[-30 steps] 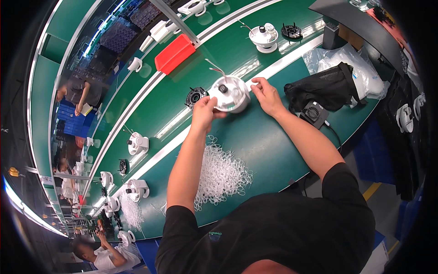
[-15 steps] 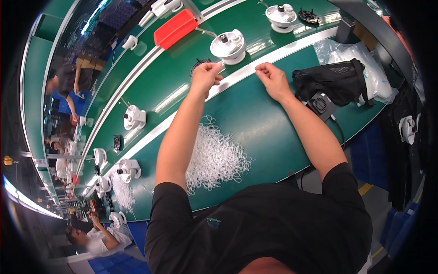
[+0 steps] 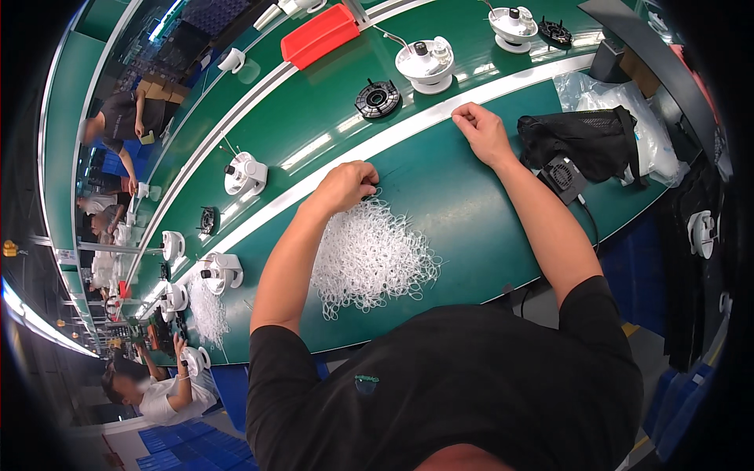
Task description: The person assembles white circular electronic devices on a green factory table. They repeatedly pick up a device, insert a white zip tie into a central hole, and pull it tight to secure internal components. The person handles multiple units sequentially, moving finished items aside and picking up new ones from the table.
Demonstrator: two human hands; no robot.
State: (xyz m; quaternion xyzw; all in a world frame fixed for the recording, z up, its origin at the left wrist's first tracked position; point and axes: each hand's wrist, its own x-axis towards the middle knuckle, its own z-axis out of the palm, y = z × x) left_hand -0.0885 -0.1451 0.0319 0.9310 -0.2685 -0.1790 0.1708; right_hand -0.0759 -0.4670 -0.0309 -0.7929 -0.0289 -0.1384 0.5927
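Note:
A loose heap of thin white loops [image 3: 377,255], like small cable ties or strings, lies on the green worktop in front of me. At its far edge is my left hand [image 3: 344,187], fingers curled and thumb pressed in; what they hold, if anything, is hidden. My right hand [image 3: 484,135] hovers near the white rail, thumb and fingertips pinched together, and I cannot make out anything between them. Beyond the rail, a black ring-shaped part [image 3: 378,100] and a white round appliance base [image 3: 426,72] with a black knob sit on the green line.
A black mesh bag [image 3: 577,141], clear plastic bags [image 3: 656,129] and a small black fan [image 3: 563,177] with a cable occupy the right. A red bin [image 3: 320,35] stands farther back. More white appliance bodies [image 3: 246,174] line the left, where other people work.
My left hand has come back from the line to the far edge of the heap. My right hand stays pinched near the rail. The white base and black ring have shifted rightward.

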